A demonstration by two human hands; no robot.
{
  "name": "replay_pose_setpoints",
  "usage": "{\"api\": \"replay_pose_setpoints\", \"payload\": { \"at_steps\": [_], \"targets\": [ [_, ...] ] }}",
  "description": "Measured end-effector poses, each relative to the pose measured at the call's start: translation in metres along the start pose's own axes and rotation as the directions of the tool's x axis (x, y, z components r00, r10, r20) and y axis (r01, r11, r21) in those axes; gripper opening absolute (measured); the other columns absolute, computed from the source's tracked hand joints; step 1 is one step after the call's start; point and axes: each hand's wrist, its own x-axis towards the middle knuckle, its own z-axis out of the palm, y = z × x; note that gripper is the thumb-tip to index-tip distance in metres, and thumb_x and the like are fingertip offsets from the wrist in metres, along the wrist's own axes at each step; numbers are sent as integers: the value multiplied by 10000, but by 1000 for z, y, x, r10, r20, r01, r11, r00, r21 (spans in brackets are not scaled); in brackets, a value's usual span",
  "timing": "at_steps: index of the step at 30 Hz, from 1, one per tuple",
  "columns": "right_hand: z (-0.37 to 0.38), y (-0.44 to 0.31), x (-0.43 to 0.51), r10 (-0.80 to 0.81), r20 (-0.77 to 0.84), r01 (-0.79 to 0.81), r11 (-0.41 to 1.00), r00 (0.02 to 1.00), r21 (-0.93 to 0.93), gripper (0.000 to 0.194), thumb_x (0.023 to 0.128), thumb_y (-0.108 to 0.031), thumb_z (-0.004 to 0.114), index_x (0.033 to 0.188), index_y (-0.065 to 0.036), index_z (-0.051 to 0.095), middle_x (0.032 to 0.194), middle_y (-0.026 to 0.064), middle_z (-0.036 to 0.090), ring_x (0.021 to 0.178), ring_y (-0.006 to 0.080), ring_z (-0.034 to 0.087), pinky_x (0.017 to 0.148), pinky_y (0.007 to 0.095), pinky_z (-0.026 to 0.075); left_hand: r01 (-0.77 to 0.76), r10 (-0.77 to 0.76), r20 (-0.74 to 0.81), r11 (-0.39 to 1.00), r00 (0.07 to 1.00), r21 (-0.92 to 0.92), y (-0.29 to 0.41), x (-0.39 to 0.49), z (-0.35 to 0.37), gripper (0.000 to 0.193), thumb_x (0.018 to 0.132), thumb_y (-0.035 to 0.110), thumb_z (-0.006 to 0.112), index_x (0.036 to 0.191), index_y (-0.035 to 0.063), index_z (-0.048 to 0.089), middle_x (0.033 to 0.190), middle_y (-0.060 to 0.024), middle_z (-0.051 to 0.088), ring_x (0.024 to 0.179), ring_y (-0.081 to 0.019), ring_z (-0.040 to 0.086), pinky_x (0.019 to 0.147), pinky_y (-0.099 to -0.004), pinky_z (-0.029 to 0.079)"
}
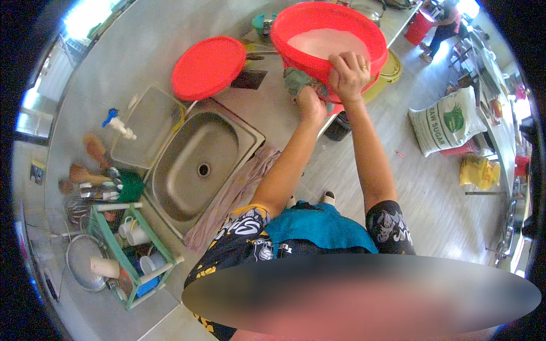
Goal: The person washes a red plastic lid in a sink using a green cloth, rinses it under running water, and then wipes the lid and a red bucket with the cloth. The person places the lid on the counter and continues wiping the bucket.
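Note:
A large red plastic tub (294, 51) with pale, whitish contents (328, 41) is at the top centre, tilted towards me. My right hand (350, 76), with a ring on one finger, grips its near rim. Just below and to the left, my left hand (310, 102) holds a greyish-green cloth (296, 81) against the tub's outer side. The cloth and wrist hide part of that side. A red round lid (209, 68) leans against the wall left of the tub.
A stainless steel sink (196, 166) lies left, with a pinkish cloth (234, 192) along its front edge. A green dish rack (140, 255) holds mugs. On the floor at right stand a raw sugar sack (448, 121) and a yellow bag (480, 172). Another person (445, 25) carries a red bucket (420, 27).

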Motion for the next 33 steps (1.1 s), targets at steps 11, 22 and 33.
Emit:
{"api": "replay_pose_setpoints", "payload": {
  "at_steps": [11, 22, 33],
  "targets": [
    [-52, 25, -30, 112, 102, -147, 866, 988, 479, 333, 757, -84, 602, 1090, -99, 585, 1131, 120, 548, 1060, 343, 477, 906, 426, 381, -59, 58, -32, 998, 998, -6, -48, -27, 14, 379, 899, 201, 402, 1235, 66, 516, 1211, -95, 559, 1120, -252, 526, 996, -400, 403],
    [-42, 118, -114, 277, 887, -505, -742, 369, 442, 429, 974, -427, 370, 1193, -80, 496, 902, 59, 594, 756, 165, 552, 710, 313, 458, -366, 379, -57, 917, 924, 162, -103, -30, 4, 137, 870, 154, 420, 922, 131, 544, 892, -12, 561, 808, -165, 536, 764, -318, 460],
    [-97, 168, -191, 189, 967, -581, -774, 169, 253, 409, 960, -431, 406, 1140, -90, 543, 894, 68, 611, 740, 170, 549, 683, 303, 458, -149, 179, -59, 929, 982, 338, -240, -32, -50, 135, 872, 104, 534, 1001, 77, 559, 930, -36, 587, 780, -164, 564, 642, -301, 476]
  ]
}}
